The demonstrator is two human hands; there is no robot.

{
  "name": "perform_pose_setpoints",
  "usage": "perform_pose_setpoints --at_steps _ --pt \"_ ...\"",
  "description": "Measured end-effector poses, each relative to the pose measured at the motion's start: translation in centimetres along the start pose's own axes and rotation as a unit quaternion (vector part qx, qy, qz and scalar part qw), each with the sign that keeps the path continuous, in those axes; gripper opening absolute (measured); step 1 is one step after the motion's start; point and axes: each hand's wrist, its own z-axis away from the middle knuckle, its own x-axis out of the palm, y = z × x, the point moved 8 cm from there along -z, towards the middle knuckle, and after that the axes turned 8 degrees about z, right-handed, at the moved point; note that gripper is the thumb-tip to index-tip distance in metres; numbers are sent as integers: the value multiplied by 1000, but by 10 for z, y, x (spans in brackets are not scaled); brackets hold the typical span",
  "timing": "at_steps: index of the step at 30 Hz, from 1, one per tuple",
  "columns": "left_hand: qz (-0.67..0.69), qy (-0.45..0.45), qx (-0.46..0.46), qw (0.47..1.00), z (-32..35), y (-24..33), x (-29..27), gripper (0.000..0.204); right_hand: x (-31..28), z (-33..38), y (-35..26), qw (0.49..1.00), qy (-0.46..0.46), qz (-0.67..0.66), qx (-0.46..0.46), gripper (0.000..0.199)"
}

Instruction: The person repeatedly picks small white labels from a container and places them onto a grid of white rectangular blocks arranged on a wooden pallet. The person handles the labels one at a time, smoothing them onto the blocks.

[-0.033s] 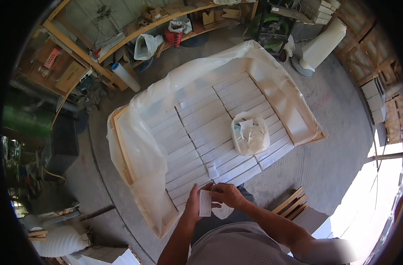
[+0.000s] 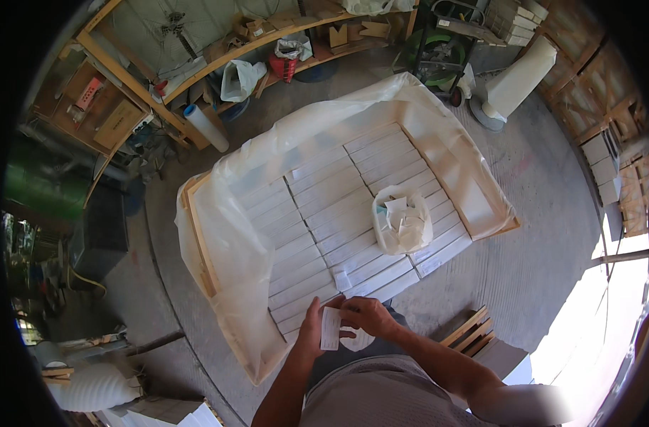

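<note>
My left hand (image 2: pixel 311 329) holds a small white printed card (image 2: pixel 330 329), its fingers closed around the left edge. My right hand (image 2: pixel 365 313) is bent over the card's upper right, fingertips pinched at its edge. Both hands are in front of my body, at the near side of a large wooden crate (image 2: pixel 206 265) draped with translucent plastic sheeting (image 2: pixel 233 245). Inside the crate lie rows of long, flat white boxes (image 2: pixel 335 206). On them stands a whitish plastic bag (image 2: pixel 392 244) with torn paper pieces (image 2: pixel 408 220) in it.
Wooden shelves (image 2: pixel 249 37) with cartons and bags line the back left. A blue-ended film roll (image 2: pixel 207 128) stands beside them. At the back right are a wheeled cart (image 2: pixel 438 60) and a tall wrapped roll (image 2: pixel 521 78). Wooden slats (image 2: pixel 468 331) are at the near right.
The scene sits slightly lower in the picture at the back. My hands and the card keep nearly the same pose.
</note>
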Motion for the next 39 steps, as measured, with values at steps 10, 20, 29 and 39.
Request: perform_pose_setpoints --at_steps 10,20,29,39 --pt "13 38 19 999 25 -8 41 60 -22 31 -56 999 -8 19 -45 25" --pt "49 -56 11 997 28 -16 51 51 -31 41 -57 980 24 139 -140 25" --pt "44 -4 8 999 31 -17 47 52 -36 46 -61 989 61 73 -114 24" --pt "-110 -5 49 993 37 -13 47 47 -33 51 -64 950 95 215 -205 22"
